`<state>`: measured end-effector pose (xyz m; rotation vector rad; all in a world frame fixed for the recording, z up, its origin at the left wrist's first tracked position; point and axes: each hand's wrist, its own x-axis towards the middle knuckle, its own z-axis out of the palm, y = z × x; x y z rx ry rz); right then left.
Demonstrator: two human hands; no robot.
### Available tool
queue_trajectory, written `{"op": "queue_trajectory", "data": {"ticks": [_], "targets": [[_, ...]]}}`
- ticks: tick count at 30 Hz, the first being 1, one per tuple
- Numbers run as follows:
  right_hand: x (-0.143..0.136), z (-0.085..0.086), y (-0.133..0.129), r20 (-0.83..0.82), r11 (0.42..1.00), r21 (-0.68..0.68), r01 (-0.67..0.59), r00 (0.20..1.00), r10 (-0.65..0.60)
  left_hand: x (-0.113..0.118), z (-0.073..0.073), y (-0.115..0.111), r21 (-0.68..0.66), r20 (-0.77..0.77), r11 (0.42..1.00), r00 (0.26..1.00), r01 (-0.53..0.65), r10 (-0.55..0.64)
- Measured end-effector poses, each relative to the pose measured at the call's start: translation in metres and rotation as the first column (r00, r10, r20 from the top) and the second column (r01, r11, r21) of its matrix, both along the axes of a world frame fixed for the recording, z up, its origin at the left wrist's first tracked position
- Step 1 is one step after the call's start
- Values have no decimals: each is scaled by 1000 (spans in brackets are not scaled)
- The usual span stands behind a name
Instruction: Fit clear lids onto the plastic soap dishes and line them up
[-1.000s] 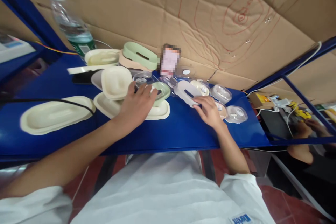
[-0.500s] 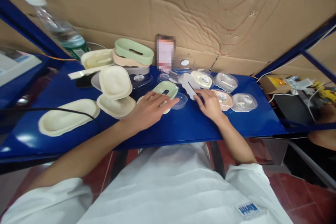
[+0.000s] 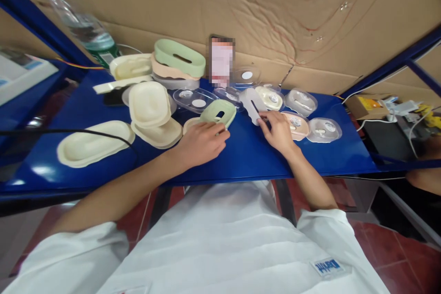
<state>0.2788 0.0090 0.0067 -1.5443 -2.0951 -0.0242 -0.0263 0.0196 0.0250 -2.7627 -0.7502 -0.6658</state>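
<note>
My left hand is at the front centre, its fingers curled over the near edge of a small green slotted piece. Part of a cream piece shows beside it. My right hand pinches the lower end of a pale grey slotted piece, which is tilted. Right of it lie a peach piece and a clear-grey piece, both with round labels. Behind them are a cream labelled piece and another clear-grey one.
Cream trays and a stacked cream lid lie left on the blue table. Behind stand a green-topped stack, a bottle and a phone. A black cable crosses the left side.
My left fingers have curled in from a more stretched pose. The clear piece seen beside them no longer shows there. My right hand stays at the grey piece. The view has shifted slightly.
</note>
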Motion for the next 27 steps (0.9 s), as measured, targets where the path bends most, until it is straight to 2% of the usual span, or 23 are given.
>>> {"op": "queue_trajectory", "data": {"ticks": [3, 7, 10, 15, 17, 19, 23, 27], "targets": [[0, -2, 1, -26, 1000, 7, -20, 999, 20, 5, -2, -9, -23, -73, 1000, 997, -18, 16], [-1, -3, 0, -52, 997, 29, -66, 996, 67, 1, -1, -10, -77, -108, 988, 986, -137, 129], [0, -1, -3, -88, 998, 46, -42, 995, 46, -3, 0, -13, -106, -214, 971, 959, -213, 187], [3, 4, -11, -321, 984, 172, 49, 947, 9, 0, -3, -15, -145, -282, 960, 940, -239, 191], [3, 3, -12, -369, 976, 212, 55, 929, 28, 0, -6, -15, -166, -267, 968, 954, -186, 137], [3, 1, -13, -367, 971, 238, 41, 929, 51, 1, -10, -15, -200, -251, 977, 968, -76, 24], [2, 2, -13, -269, 966, 256, -41, 957, 112, 8, -23, -21, -244, -166, 957, 965, 157, -201], [-4, 11, -20, -161, 935, 314, -162, 962, 221, 14, -26, -23, -177, -58, 948, 959, 264, -278]]}}
